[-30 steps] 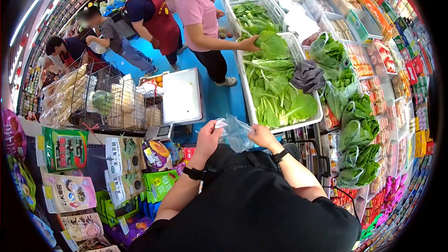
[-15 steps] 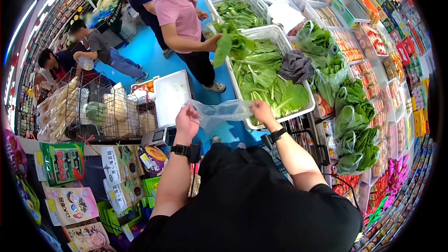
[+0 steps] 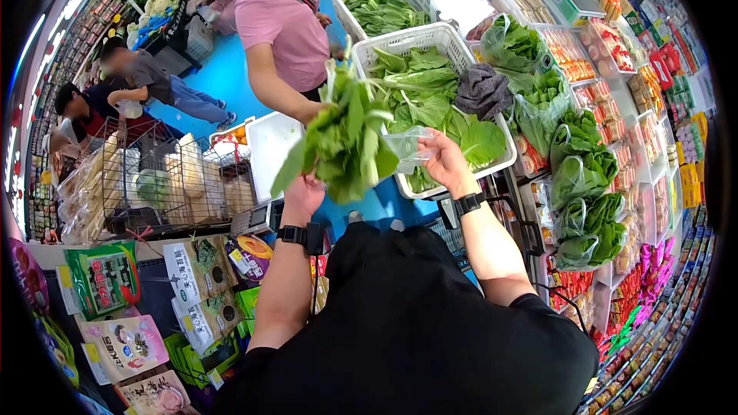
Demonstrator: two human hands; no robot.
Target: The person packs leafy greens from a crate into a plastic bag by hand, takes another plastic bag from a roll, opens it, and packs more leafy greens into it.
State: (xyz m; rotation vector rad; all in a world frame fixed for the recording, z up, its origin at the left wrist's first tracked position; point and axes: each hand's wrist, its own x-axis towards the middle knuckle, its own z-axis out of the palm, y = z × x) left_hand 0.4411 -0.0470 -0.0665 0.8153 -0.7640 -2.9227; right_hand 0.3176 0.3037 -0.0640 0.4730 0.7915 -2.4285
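My right hand (image 3: 447, 160) pinches the edge of a clear plastic bag (image 3: 406, 144). My left hand (image 3: 304, 197) is curled at the bag's other side, its fingertips partly covered by leaves. Between my hands, over the bag's mouth, hangs a bunch of leafy greens (image 3: 350, 137); it hides much of the bag. The hand of a person in a pink shirt (image 3: 311, 113) is at the back of that bunch. Beyond my right hand stands a white crate (image 3: 503, 167) of loose greens with a dark grey cloth (image 3: 483, 90) on its edge.
Bagged greens (image 3: 586, 188) line the right side beside packaged goods. Another white crate (image 3: 338, 0) of greens stands farther back. At left are a white foam box (image 3: 269, 138), a wire cart (image 3: 184, 177) and hanging snack packets (image 3: 104, 280). Other people are at far left.
The person in pink has brought the greens from above the crate down between my hands, over the bag. My right hand has shifted slightly up and right, my left slightly down.
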